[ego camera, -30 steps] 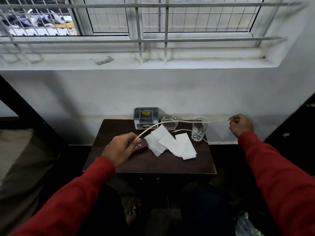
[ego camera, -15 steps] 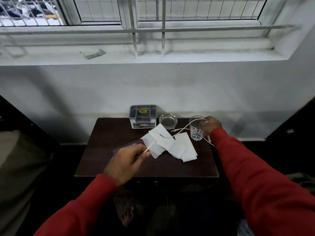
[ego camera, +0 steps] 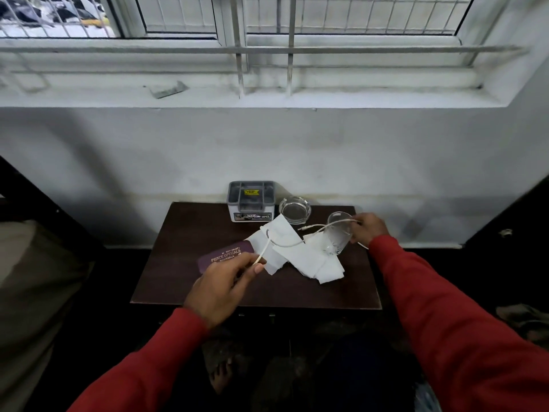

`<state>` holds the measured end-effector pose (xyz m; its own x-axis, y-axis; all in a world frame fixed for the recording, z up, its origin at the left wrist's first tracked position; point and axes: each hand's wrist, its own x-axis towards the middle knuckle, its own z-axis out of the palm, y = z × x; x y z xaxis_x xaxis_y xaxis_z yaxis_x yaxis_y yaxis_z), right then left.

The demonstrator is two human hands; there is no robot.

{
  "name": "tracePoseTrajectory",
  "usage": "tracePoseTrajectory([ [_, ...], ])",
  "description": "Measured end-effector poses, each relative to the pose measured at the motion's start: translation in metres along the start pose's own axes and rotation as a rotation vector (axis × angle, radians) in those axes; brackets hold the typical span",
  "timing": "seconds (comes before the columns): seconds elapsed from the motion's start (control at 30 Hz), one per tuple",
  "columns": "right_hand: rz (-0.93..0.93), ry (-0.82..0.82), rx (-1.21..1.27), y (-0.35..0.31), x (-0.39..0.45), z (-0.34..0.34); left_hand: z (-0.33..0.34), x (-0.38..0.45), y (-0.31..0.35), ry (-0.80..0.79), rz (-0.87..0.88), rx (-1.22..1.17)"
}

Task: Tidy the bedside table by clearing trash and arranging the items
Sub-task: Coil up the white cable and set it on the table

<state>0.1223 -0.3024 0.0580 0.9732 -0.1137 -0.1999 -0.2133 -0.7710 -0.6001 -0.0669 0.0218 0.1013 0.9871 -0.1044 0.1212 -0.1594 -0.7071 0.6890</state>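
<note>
A thin white cable (ego camera: pixel 285 242) runs slack across the dark brown bedside table (ego camera: pixel 184 233). My left hand (ego camera: pixel 221 288) pinches one end of it near the table's front. Behind the drinking glass (ego camera: pixel 338 233), my right hand (ego camera: pixel 370 228) holds the other part. The glass leans to the left, with the cable lying over its rim. Several white tissues (ego camera: pixel 300 254) lie crumpled under the cable. A maroon spectacle case (ego camera: pixel 225 257) lies flat just beyond my left hand.
A grey lidded box (ego camera: pixel 252 201) and a glass ashtray (ego camera: pixel 294 209) stand at the table's back edge by the white wall. Dark bed frame and bedding sit to the left. My bare foot (ego camera: pixel 221 377) shows on the floor below.
My right hand came in from far right to the glass, so the taut cable went slack. My left hand drew back off the spectacle case. The glass now leans.
</note>
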Motion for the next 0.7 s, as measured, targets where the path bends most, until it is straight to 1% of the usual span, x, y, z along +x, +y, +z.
tracePoseTrajectory([
  [0.1, 0.018, 0.046, 0.070, -0.005, 0.001, -0.013, -0.005, -0.002, 0.007, 0.014, -0.021, -0.141],
  [0.17, 0.023, 0.130, 0.086, -0.009, -0.001, -0.033, -0.011, 0.000, 0.015, 0.033, -0.039, -0.245],
  [0.23, 0.026, 0.281, 0.033, -0.014, -0.006, -0.063, -0.020, 0.003, 0.026, 0.033, -0.059, -0.363],
  [0.3, 0.010, 0.484, -0.028, -0.022, -0.016, -0.099, -0.030, 0.006, 0.038, 0.015, -0.058, -0.486],
  [0.33, -0.021, 0.561, -0.035, -0.028, -0.024, -0.116, -0.035, 0.006, 0.044, -0.004, -0.056, -0.551],
  [0.37, -0.084, 0.597, -0.044, -0.034, -0.033, -0.132, -0.040, 0.005, 0.049, -0.027, -0.063, -0.641],
  [0.4, -0.182, 0.597, -0.061, -0.041, -0.043, -0.146, -0.046, 0.003, 0.056, -0.049, -0.080, -0.762],
  [0.43, -0.292, 0.543, -0.078, -0.049, -0.055, -0.157, -0.054, 0.002, 0.062, -0.073, -0.100, -0.915],
  [0.47, -0.393, 0.435, -0.074, -0.058, -0.069, -0.167, -0.064, 0.001, 0.068, -0.094, -0.107, -1.091],
  [0.5, -0.434, 0.252, -0.050, -0.068, -0.089, -0.171, -0.074, 0.002, 0.074, -0.111, -0.098, -1.264],
  [0.53, -0.443, 0.033, -0.064, -0.076, -0.110, -0.170, -0.085, 0.003, 0.079, -0.118, -0.081, -1.402],
  [0.57, -0.467, -0.132, -0.187, -0.083, -0.131, -0.168, -0.097, 0.006, 0.082, -0.106, -0.054, -1.494],
  [0.6, -0.514, -0.239, -0.373, -0.086, -0.149, -0.163, -0.107, 0.010, 0.085, -0.072, -0.027, -1.554],
  [0.63, -0.589, -0.281, -0.520, -0.089, -0.168, -0.156, -0.116, 0.015, 0.087, -0.020, -0.008, -1.584],
  [0.67, -0.682, -0.302, -0.611, -0.090, -0.184, -0.149, -0.124, 0.020, 0.088, 0.034, -0.011, -1.598],
  [0.7, -0.780, -0.309, -0.640, -0.088, -0.201, -0.143, -0.131, 0.026, 0.089, 0.096, -0.035, -1.596],
])
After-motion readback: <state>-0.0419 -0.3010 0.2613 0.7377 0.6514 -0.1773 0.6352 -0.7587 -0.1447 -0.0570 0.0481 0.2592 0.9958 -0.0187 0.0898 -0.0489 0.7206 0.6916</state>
